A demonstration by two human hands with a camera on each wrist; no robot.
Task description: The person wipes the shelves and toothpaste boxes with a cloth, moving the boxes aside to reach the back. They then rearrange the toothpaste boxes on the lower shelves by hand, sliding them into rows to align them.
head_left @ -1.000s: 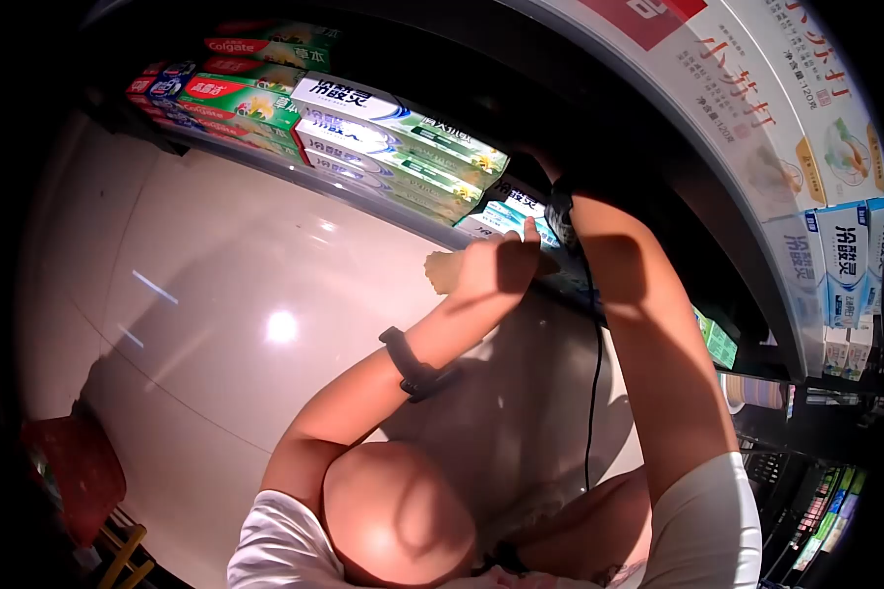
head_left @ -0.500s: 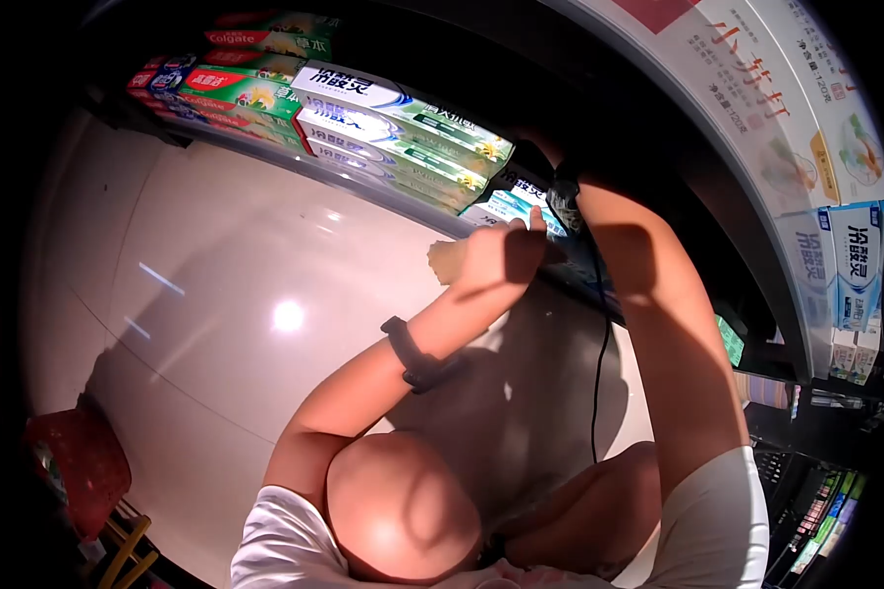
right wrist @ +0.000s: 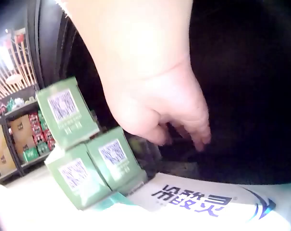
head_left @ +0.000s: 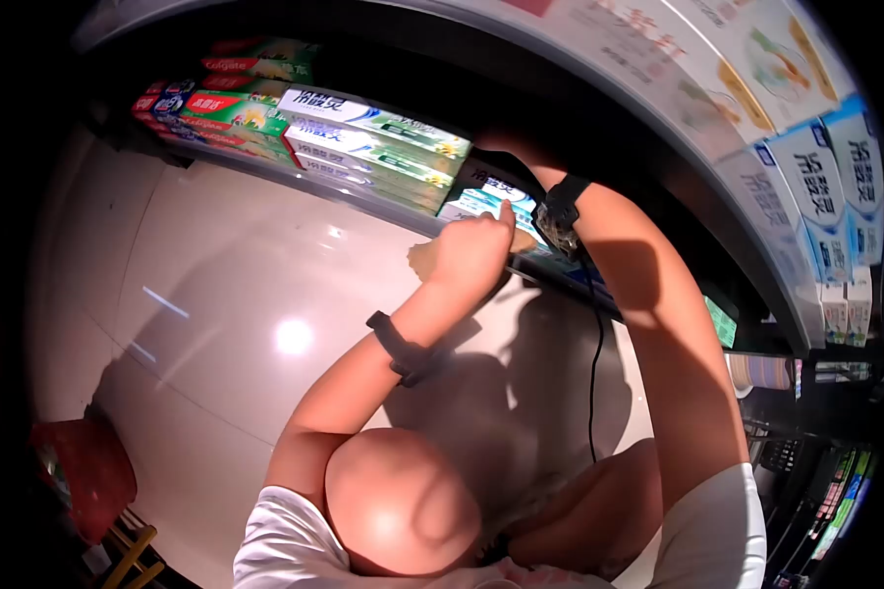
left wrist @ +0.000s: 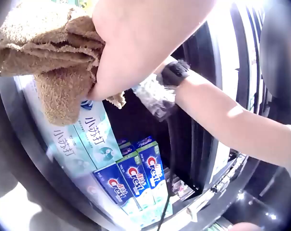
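Observation:
My left hand grips a crumpled brown cloth at the shelf's front edge, with one finger pointing over the blue-and-white toothpaste boxes. In the left wrist view the cloth bunches under the hand, above pale boxes with Chinese print. Deep inside the dark shelf is my right hand, mostly in shadow from above. The right wrist view shows this hand with fingers loosely bent and nothing visible in them, over a white box and beside green box ends.
Stacked white-and-green boxes and Colgate boxes line the shelf to the left. Blue Crest boxes stand in the left wrist view. The upper shelf's edge arches over the right arm. A black cable hangs below the right wrist.
The head view has shifted, so the shelf boxes sit further left. Relative to them, my right wrist has moved rightward and shows more. My left hand still grips the cloth near the same boxes.

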